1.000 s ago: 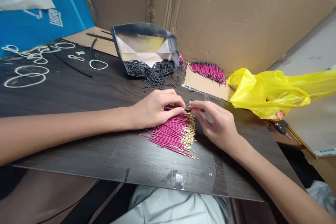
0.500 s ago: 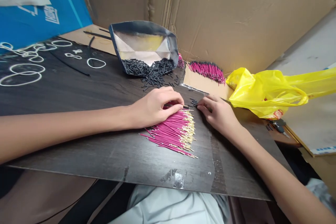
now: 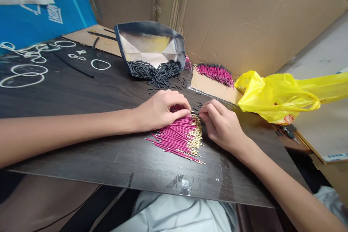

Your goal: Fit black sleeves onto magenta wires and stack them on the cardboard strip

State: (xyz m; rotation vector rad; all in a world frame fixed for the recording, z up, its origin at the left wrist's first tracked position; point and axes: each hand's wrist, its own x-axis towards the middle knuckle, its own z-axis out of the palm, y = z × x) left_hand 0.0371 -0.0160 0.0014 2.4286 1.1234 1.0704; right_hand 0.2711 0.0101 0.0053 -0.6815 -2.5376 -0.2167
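Note:
A fanned pile of magenta wires (image 3: 174, 134) with gold-coloured pin ends lies on the dark table. Over its far side rests my left hand (image 3: 164, 110), thumb and forefinger pinching one wire whose gold tip pokes out to the right. My right hand (image 3: 223, 123) is closed in a pinch just right of that tip, with a short black tube (image 3: 197, 112) at its fingertips, mostly hidden. A few loose black tubes (image 3: 199, 104) lie just beyond the right fingers.
Behind my hands, an open dark box (image 3: 149, 27) spills many short black tubes (image 3: 160, 74). Finished-looking magenta wires with black ends (image 3: 216, 74) lie on cardboard (image 3: 209, 88). A yellow plastic bag (image 3: 274, 94) sits at right, white rubber bands (image 3: 100, 64) at left.
My right hand has moved left from the loose black tubes to the tip of the wire in my left hand. My left hand has stayed nearly still.

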